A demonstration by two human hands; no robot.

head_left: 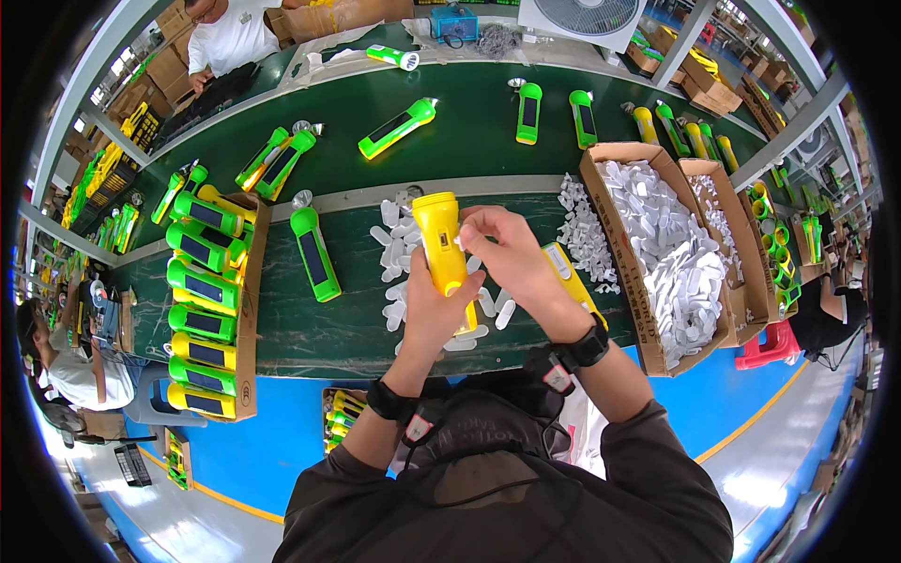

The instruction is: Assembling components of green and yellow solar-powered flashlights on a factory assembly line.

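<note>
Over the green workbench my left hand [435,314] is wrapped round a yellow flashlight body [438,225], held with its wide end up and away from me. A small slot shows on its front. My right hand [511,251] is closed in a pinch against the body's right side, with a small white plastic piece [458,242] at its fingertips. Beneath and left of the hands lie loose white plastic parts [392,253]. Another yellow flashlight body [571,280] rests behind my right wrist. To the left is a green flashlight [314,251] with a dark panel.
A cardboard box [249,310] of green and yellow flashlights stands at left. At right are a cardboard box [601,202] of white parts and a pile of small white pieces [584,225]. More flashlights lie along the dark green belt [343,178]. Co-workers sit far left, far right and across.
</note>
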